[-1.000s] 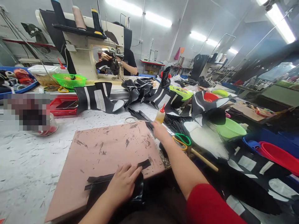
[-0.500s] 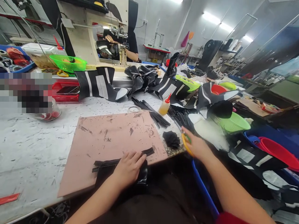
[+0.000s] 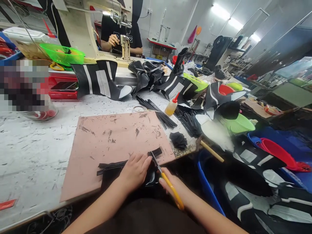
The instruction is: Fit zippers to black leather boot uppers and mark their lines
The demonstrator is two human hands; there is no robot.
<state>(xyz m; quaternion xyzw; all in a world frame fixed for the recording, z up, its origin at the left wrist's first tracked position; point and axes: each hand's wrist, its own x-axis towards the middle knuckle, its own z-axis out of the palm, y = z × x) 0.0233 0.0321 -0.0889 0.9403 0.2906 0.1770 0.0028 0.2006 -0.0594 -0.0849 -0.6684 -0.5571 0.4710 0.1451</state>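
My left hand (image 3: pixel 136 170) lies over a black zipper (image 3: pixel 112 166) along the front edge of the pink board, its fingers curled together and holding it down. A glossy black leather piece (image 3: pixel 152 178) hangs below the same hand. Past my fingertips the zipper's end (image 3: pixel 158 152) sticks out to the right. My right hand (image 3: pixel 172 185) is closed round yellow-handled scissors (image 3: pixel 170 187), whose blades reach that end beside my left fingers. Whether the blades are apart is hard to see. A small stack of black pieces (image 3: pixel 178 140) lies right of the board.
The pink board (image 3: pixel 117 130) rests on a white table (image 3: pixel 36 149). Behind it are black strips (image 3: pixel 156 112), a glue bottle (image 3: pixel 171 104) and boot uppers (image 3: pixel 102 79). A hammer's wooden handle (image 3: pixel 212 150) juts over the edge. Across, a person (image 3: pixel 122 35) sits behind a sewing machine (image 3: pixel 83 29).
My right hand has brought the scissors from the table's right side to the zipper's end. My left hand stays nearly in place. The hammer handle has come into sight.
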